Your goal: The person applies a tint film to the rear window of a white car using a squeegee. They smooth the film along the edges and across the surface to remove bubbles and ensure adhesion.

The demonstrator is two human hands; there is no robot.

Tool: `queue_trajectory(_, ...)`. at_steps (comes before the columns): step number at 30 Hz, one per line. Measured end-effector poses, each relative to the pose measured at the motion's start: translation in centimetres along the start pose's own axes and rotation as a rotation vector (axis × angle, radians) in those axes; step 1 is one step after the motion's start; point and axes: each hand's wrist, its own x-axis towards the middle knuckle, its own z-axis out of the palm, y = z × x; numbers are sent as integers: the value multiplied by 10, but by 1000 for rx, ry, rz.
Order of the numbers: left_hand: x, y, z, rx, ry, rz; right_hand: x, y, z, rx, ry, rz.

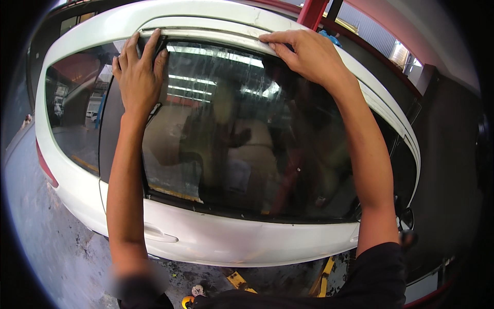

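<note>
Up at the top edge of a white car's (206, 237) rear door window (247, 144), both hands lie flat and unclenched, grasping nothing. The left hand (138, 72) presses its palm and spread fingers against the upper left corner of the glass, fingertips touching the light trim strip (216, 35) that runs along the top of the window frame. The right hand (309, 54) lies further right on the same strip, fingers together and pointing left, resting over the frame's edge where it meets the roof (154, 13). The glass is dark and reflects ceiling lights; pale seats (252, 149) show dimly behind it. Below the window, the door handle (157, 234) sits near the left forearm. A yellow stand (239, 280) shows on the stained grey floor (46, 226) beneath the car, and a red post (313, 13) rises behind the roof.
</note>
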Motion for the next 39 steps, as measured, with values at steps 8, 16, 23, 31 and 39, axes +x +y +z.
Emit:
queue_trajectory(8,0,-7,15,-5,26,-77,8,37,23,242,89,-93)
queue_trajectory(16,0,-12,10,48,33,-64,3,32,11,155,60,-148)
queue_trajectory(23,-1,-11,10,73,65,-33,5,16,21,128,72,-131)
queue_trajectory(31,-1,-15,14,70,70,-28,6,13,8,14,67,-147)
queue_trajectory(39,4,-11,9,54,54,-44,17,4,28,130,142,-60)
